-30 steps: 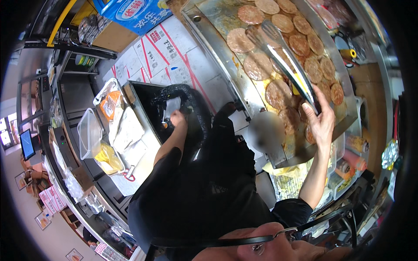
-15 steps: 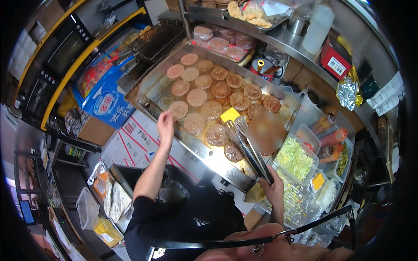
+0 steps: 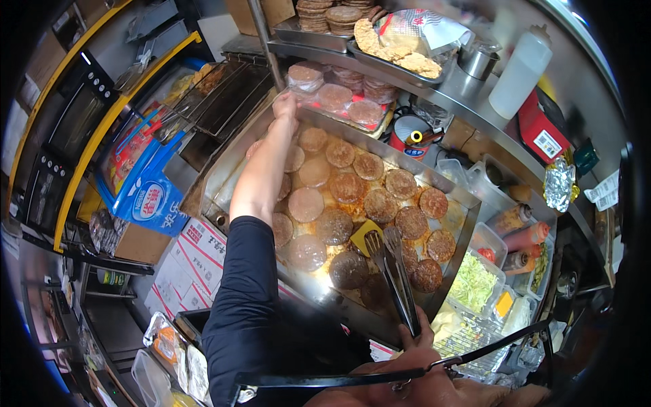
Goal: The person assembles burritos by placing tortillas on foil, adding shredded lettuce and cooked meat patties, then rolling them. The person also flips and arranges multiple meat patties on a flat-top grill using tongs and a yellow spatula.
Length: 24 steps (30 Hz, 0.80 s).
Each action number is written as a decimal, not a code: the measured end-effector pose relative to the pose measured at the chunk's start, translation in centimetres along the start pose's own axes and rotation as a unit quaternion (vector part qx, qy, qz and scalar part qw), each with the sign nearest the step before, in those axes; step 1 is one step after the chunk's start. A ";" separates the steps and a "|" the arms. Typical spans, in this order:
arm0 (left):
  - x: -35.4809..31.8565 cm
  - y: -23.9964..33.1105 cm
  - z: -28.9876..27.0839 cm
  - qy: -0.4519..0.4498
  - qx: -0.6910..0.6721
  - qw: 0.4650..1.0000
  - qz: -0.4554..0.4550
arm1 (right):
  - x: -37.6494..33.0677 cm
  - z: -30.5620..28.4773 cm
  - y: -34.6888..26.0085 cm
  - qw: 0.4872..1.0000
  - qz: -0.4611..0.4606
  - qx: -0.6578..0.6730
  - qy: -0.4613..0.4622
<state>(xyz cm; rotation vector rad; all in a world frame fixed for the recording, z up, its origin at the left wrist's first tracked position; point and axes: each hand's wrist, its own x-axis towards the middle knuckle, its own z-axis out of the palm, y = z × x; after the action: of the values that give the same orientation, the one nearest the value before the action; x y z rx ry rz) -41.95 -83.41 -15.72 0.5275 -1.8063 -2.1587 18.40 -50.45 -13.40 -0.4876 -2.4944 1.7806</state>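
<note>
My left hand (image 3: 285, 106) is stretched across the griddle (image 3: 230, 169) to its far edge, beside a tray of pale, stacked patties (image 3: 335, 97). Its fingers are curled closed; what they hold, if anything, is hidden. Below, my forearm covers some of the patties cooking on the griddle. My right hand (image 3: 417, 332) grips metal tongs (image 3: 400, 285) by their dark handles. The tong ends are a little apart over browned patties (image 3: 411, 222), touching or close to a yellow square piece (image 3: 363, 237). Paler patties (image 3: 306, 205) lie toward the left side.
Right of the griddle stand a tub of shredded lettuce (image 3: 475, 281) and sauce bottles (image 3: 527, 236). A steel shelf (image 3: 434, 91) behind bears a tray of fried pieces (image 3: 417, 64) and a clear bottle (image 3: 521, 74). A wire rack (image 3: 217, 98) stands at the back left.
My left hand has gone from the griddle's near left edge to its far edge, its fingers now closed. The tongs have shifted toward me. The whole view has also shifted.
</note>
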 end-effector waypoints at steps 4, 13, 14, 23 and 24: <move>2.4 0.1 0.7 0.006 -0.023 1.000 -0.003 | 0.6 1.9 -0.1 0.999 0.016 -0.005 0.027; 6.5 -0.2 0.7 0.008 0.048 0.998 0.047 | 2.5 4.8 -1.9 0.997 0.061 -0.032 0.018; 6.5 -0.1 0.6 0.000 0.056 0.997 0.044 | 2.7 4.9 -2.9 0.997 0.075 -0.030 0.015; 7.3 -0.3 0.4 -0.018 0.112 0.992 0.055 | 3.0 6.2 -2.9 0.997 0.051 -0.052 0.029; 7.9 -0.4 0.2 -0.009 0.103 0.992 0.067 | 3.1 6.4 -3.0 0.997 0.047 -0.046 0.029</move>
<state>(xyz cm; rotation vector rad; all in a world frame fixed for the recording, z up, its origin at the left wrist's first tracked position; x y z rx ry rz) -49.11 -86.55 -16.87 0.4175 -2.0259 -1.9073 13.43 -56.30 -13.25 -0.6625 -2.5612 1.6616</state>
